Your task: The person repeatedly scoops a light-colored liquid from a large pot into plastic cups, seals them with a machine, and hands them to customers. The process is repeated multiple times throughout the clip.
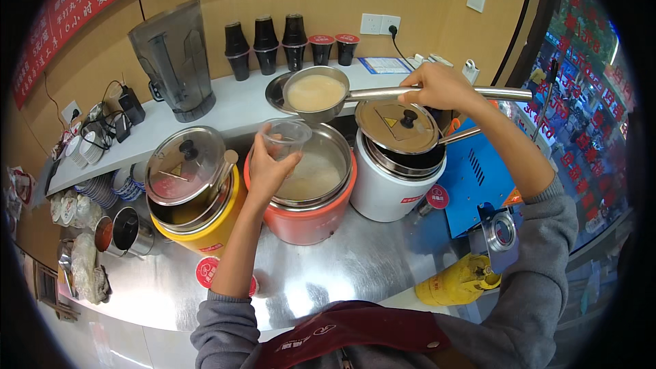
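My left hand [272,164] holds a clear plastic cup [286,136] above the near left part of the red soup warmer [312,220]. In my right hand [435,84] is the long metal handle of a ladle [335,107]. Its bowl is full of a pale, milky liquid [316,93] and hangs over the far rim of the red warmer, close to the cup. Cloudy liquid [318,174] lies inside that warmer's steel pot. The metal lid [397,125] of the white warmer [382,197] sits tilted under my right hand, with a handle jutting out beneath it.
A yellow warmer [225,225] with a tilted lid [184,164] stands at left. Behind are a blender jug [174,61] and stacked dark sealed cups [264,43] on a white shelf [230,95]. A blue machine [476,179] and a yellow gas cylinder [451,282] are at right.
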Available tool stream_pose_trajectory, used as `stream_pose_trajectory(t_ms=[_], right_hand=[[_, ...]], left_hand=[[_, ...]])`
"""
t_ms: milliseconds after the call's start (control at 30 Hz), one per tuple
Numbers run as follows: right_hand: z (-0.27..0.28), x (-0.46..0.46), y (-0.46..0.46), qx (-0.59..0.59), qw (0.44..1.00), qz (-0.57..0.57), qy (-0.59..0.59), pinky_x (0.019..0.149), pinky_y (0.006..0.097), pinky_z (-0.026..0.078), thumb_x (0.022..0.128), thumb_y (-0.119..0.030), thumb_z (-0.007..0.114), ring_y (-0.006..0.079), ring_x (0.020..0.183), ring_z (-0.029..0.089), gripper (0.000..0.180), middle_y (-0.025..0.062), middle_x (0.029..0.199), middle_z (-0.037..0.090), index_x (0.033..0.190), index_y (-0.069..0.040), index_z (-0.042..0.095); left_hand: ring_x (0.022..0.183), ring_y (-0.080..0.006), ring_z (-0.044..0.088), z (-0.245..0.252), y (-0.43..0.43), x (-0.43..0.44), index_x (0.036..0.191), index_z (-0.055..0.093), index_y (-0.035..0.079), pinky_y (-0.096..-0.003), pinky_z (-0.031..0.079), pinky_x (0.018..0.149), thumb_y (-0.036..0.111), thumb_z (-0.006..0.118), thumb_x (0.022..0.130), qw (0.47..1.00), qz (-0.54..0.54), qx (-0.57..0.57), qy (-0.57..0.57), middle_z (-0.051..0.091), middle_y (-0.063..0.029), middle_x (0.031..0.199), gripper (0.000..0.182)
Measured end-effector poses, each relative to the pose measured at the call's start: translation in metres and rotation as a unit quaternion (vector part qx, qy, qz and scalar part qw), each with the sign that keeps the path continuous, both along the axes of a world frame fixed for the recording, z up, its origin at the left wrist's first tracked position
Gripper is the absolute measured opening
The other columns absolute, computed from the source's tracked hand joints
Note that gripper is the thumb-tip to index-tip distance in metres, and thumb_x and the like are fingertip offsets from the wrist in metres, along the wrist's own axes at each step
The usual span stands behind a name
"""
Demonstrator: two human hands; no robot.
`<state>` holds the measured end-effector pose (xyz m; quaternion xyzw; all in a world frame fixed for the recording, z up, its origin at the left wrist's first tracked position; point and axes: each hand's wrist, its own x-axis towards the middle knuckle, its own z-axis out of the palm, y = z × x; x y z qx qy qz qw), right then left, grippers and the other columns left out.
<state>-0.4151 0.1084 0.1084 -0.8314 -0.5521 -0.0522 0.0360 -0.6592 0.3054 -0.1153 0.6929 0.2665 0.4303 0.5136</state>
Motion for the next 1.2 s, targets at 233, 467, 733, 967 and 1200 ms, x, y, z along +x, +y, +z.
stream_pose_trajectory(t_ms=[233, 467, 733, 967, 1200], right_hand=[[-0.002, -0.015, 0.008, -0.008, 0.998, 0.0, -0.064, 0.061, 0.0384, 0.05, 0.081, -0.034, 0.07, 0.024, 0.073, 0.068, 0.024, 0.0072, 0.077, 0.072, 0.1, -0.021, 0.077], [0.0, -0.027, 0.011, 0.005, 0.995, 0.007, -0.103, 0.057, 0.0388, 0.048, 0.082, -0.034, 0.07, 0.0247, 0.067, 0.066, 0.021, 0.0076, 0.07, 0.069, 0.096, -0.02, 0.078], [0.011, -0.045, 0.004, 0.027, 0.992, 0.003, -0.122, 0.058, 0.0377, 0.049, 0.082, -0.032, 0.071, 0.0253, 0.069, 0.066, 0.023, 0.0071, 0.071, 0.069, 0.101, -0.021, 0.077], [0.013, -0.053, -0.002, 0.045, 0.983, 0.032, -0.177, 0.058, 0.039, 0.05, 0.082, -0.031, 0.07, 0.0261, 0.069, 0.066, 0.021, 0.0075, 0.072, 0.069, 0.099, -0.02, 0.077], [0.016, -0.061, -0.009, 0.061, 0.975, 0.037, -0.21, 0.058, 0.0418, 0.05, 0.082, -0.034, 0.07, 0.0286, 0.071, 0.067, 0.024, 0.0084, 0.07, 0.068, 0.1, -0.021, 0.075]], left_hand=[[0.113, -0.0248, 0.052, -0.012, 0.005, 0.009, 0.142, 0.036, 0.006, -0.0359, 0.05, 0.086, 0.016, 0.082, 0.069, 0.999, -0.009, -0.031, -0.011, 0.051, -0.0139, 0.126, 0.087], [0.082, -0.0189, 0.061, -0.007, 0.003, 0.007, 0.141, 0.029, 0.004, -0.0268, 0.049, 0.055, 0.004, 0.077, 0.07, 0.99, -0.056, -0.094, -0.087, 0.051, -0.0142, 0.121, 0.086], [0.082, -0.0153, 0.061, 0.0, -0.006, 0.005, 0.139, 0.029, 0.004, -0.0253, 0.049, 0.054, 0.004, 0.075, 0.071, 0.995, -0.019, -0.05, -0.087, 0.052, -0.0162, 0.121, 0.082], [0.085, -0.0176, 0.062, 0.001, -0.015, 0.001, 0.14, 0.03, 0.003, -0.0268, 0.05, 0.058, 0.009, 0.076, 0.071, 0.994, -0.024, -0.064, -0.088, 0.051, -0.0151, 0.121, 0.083], [0.104, -0.0218, 0.058, -0.006, -0.012, 0.003, 0.14, 0.033, 0.003, -0.0305, 0.052, 0.079, 0.01, 0.077, 0.069, 0.992, -0.017, -0.065, -0.105, 0.05, -0.0153, 0.126, 0.084]])
